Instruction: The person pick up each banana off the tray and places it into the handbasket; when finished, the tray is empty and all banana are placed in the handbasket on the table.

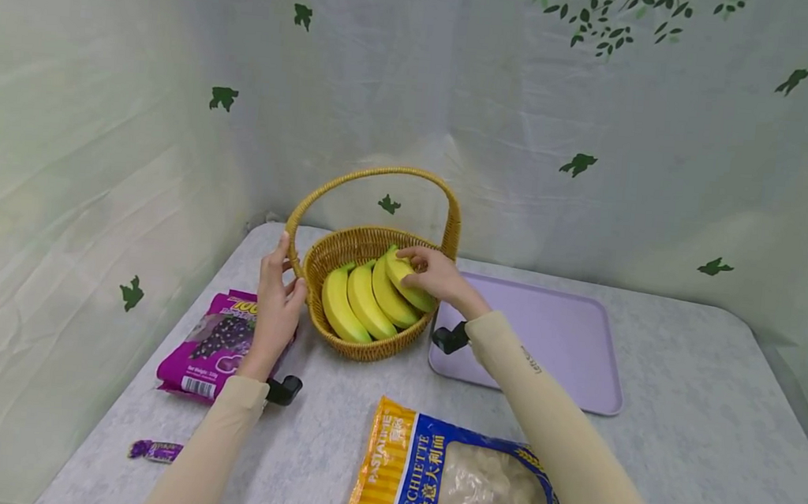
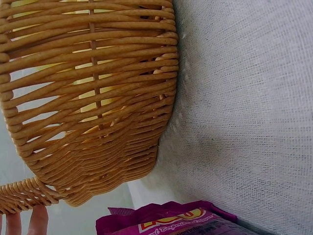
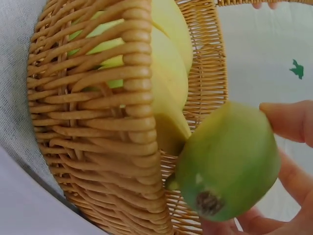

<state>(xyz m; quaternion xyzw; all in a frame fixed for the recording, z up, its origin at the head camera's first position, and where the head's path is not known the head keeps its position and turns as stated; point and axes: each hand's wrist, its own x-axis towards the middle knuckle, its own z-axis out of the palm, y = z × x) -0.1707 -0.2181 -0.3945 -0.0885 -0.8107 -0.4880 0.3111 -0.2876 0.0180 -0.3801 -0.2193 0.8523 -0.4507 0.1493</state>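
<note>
A wicker basket [image 1: 361, 350] with a tall arched handle [image 1: 382, 171] holds several yellow bananas [image 1: 343, 306], their ends tinged green. My left hand [image 1: 277, 305] grips the foot of the handle on the left side; in the left wrist view only its fingertips [image 2: 38, 220] show against the weave. Over the basket's right side, my right hand [image 1: 441, 277] pinches the rightmost banana [image 1: 402, 276] between thumb and fingers. Seen from the right wrist, that banana [image 3: 230, 161] points its green end at the camera, partly above the rim, with the other bananas behind it.
Left of the basket lies a purple bag with grapes printed on it [image 1: 214, 348], and nearer me a small purple wrapped candy [image 1: 155, 451]. A lilac tray [image 1: 547, 334] stands to the right. An orecchiette pasta bag [image 1: 457, 478] lies at the front, partly under my right forearm.
</note>
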